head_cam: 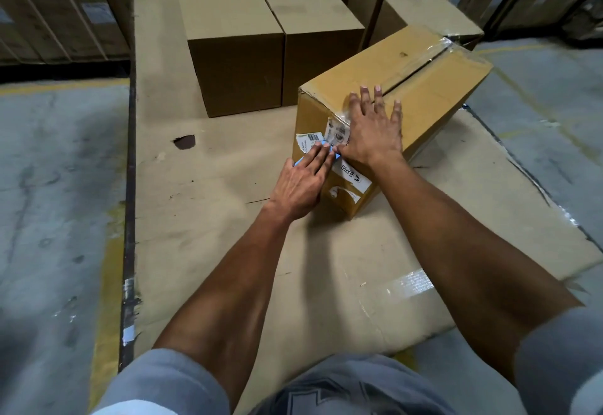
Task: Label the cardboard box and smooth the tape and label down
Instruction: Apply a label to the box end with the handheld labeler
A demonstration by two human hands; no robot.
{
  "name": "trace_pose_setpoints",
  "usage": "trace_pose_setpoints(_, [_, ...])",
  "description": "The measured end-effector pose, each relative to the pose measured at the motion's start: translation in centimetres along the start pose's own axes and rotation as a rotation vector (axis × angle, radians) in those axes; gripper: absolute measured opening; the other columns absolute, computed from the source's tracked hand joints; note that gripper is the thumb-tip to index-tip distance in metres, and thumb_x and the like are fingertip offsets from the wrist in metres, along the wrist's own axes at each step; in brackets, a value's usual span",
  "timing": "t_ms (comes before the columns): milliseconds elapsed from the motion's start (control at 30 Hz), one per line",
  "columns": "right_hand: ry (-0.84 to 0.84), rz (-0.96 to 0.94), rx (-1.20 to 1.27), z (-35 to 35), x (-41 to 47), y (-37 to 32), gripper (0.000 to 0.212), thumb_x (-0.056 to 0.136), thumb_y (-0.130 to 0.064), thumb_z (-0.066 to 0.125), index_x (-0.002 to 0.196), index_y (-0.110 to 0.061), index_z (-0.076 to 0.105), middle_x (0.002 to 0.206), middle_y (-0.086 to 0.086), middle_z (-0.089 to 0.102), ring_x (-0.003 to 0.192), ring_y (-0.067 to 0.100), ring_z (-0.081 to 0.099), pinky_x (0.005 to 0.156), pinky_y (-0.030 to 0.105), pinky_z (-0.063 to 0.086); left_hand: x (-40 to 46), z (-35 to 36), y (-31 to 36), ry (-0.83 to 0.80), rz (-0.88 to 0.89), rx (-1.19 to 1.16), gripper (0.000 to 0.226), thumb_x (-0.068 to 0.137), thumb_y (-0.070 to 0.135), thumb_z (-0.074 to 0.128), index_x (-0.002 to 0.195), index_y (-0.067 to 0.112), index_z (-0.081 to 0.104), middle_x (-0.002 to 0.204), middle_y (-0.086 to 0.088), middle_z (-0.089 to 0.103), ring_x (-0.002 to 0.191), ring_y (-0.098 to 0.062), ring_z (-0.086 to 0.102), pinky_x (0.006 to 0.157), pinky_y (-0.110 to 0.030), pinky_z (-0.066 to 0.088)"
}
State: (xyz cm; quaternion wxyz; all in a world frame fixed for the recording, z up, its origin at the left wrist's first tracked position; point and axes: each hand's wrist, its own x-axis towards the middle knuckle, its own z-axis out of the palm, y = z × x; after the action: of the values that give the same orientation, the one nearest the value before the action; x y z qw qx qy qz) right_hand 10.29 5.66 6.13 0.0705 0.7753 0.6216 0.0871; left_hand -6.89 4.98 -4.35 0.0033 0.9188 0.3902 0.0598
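A long cardboard box (424, 88) lies on flattened cardboard sheets, its near end face toward me. Clear tape (421, 62) runs along its top seam and folds over the near edge. My right hand (375, 127) lies flat, fingers spread, over that top near edge and the tape end. My left hand (300, 183) presses flat with straight fingers on a light blue label (326, 144) on the end face; only slivers of blue show around the fingers. Older white stickers (350, 176) and a barcode sticker (310, 137) sit on the same face.
Several plain brown boxes (235, 52) stand in rows behind and to the left of the taped box. The cardboard sheets (212, 202) cover the concrete floor (58, 186). A dark metal rail (130, 153) runs along their left edge. Stacked cartons line the back wall.
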Motion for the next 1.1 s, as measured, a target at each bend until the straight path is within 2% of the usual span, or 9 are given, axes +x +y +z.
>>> trace_pose_setpoints(233, [-0.027,-0.014,0.02,-0.2,0.0,-0.1,0.134,0.073,-0.077,0.072,0.166,-0.02,-0.005,0.174,0.01,-0.014,0.16,0.033,-0.015,0.128,0.063,0.001,-0.3,0.1,0.7,-0.046,-0.028,-0.062,0.078,0.109,0.032,0.052,0.17,0.012,0.008,0.179,-0.008,0.012,0.164,-0.025,0.015,0.106,-0.051,0.044])
trace_pose_setpoints(433, [0.012,-0.053,0.057,0.3,0.0,0.2,0.141,0.073,-0.075,0.075,0.165,-0.018,-0.015,0.173,0.009,-0.019,0.16,0.03,-0.017,0.128,0.062,0.004,-1.1,0.5,-0.1,-0.015,-0.022,-0.016,0.075,0.108,0.023,0.05,0.17,0.013,0.01,0.178,-0.008,0.012,0.164,-0.025,0.014,0.105,-0.051,0.044])
trace_pose_setpoints(533, [0.079,-0.132,0.053,0.6,0.0,0.3,0.141,0.073,-0.069,0.078,0.164,-0.017,-0.016,0.174,0.01,-0.016,0.161,0.03,-0.014,0.128,0.063,0.007,-2.1,1.0,-0.6,0.026,-0.035,0.003,0.071,0.109,0.024,0.048,0.17,0.012,0.013,0.178,-0.007,0.014,0.164,-0.024,0.017,0.101,-0.049,0.045])
trace_pose_setpoints(600, [0.197,-0.264,-0.047,1.0,-0.4,0.3,0.128,0.081,-0.06,0.075,0.165,-0.017,-0.01,0.175,0.013,-0.011,0.161,0.031,-0.009,0.128,0.063,0.008,-2.7,1.3,-1.1,0.073,-0.046,-0.02,0.068,0.109,0.024,0.048,0.169,0.012,0.02,0.177,-0.007,0.019,0.163,-0.023,0.02,0.097,-0.047,0.046])
trace_pose_setpoints(733, [0.31,-0.632,-0.272,4.5,-3.1,-1.0,0.101,0.091,-0.032,0.066,0.167,-0.013,0.002,0.175,0.015,-0.003,0.161,0.032,-0.007,0.129,0.06,-0.002,-4.2,1.3,-2.5,0.299,-0.11,-0.33,0.061,0.095,0.023,0.055,0.153,0.007,0.052,0.156,-0.013,0.057,0.14,-0.03,0.056,0.097,-0.045,0.058])
trace_pose_setpoints(833, [0.26,-0.686,-0.23,7.4,-5.2,-2.9,0.098,0.092,-0.036,0.066,0.167,-0.013,0.007,0.175,0.013,0.005,0.162,0.031,0.0,0.129,0.059,0.001,-4.9,1.2,-4.0,0.324,-0.236,-0.607,0.048,0.097,0.018,0.053,0.143,0.009,0.064,0.135,-0.011,0.072,0.119,-0.031,0.069,0.1,-0.038,0.056])
trace_pose_setpoints(900, [0.221,-0.711,-0.169,8.1,-5.8,-4.3,0.098,0.091,-0.039,0.067,0.167,-0.014,0.009,0.175,0.012,0.01,0.163,0.03,0.004,0.13,0.058,0.004,-5.6,0.8,-4.8,0.28,-0.393,-0.851,0.036,0.102,0.013,0.06,0.136,0.013,0.07,0.123,-0.003,0.078,0.109,-0.019,0.074,0.097,-0.032,0.056])
trace_pose_setpoints(1033, [0.191,-0.756,-0.095,8.4,-5.7,-6.5,0.1,0.086,-0.04,0.075,0.165,-0.014,0.021,0.173,0.011,0.022,0.162,0.028,0.013,0.13,0.056,0.005,-7.2,0.2,-5.7,0.175,-0.618,-1.379,0.025,0.107,0.01,0.058,0.126,0.017,0.073,0.107,-0.004,0.08,0.086,-0.012,0.078,0.07,-0.03,0.056])
trace_pose_setpoints(1100, [0.194,-0.771,-0.091,8.6,-5.6,-7.1,0.099,0.084,-0.039,0.077,0.164,-0.013,0.025,0.171,0.011,0.027,0.161,0.027,0.018,0.13,0.056,0.006,-7.8,0.3,-6.4,0.14,-0.657,-1.474,0.021,0.108,0.012,0.058,0.119,0.017,0.075,0.1,-0.005,0.079,0.077,-0.014,0.074,0.057,-0.026,0.049])
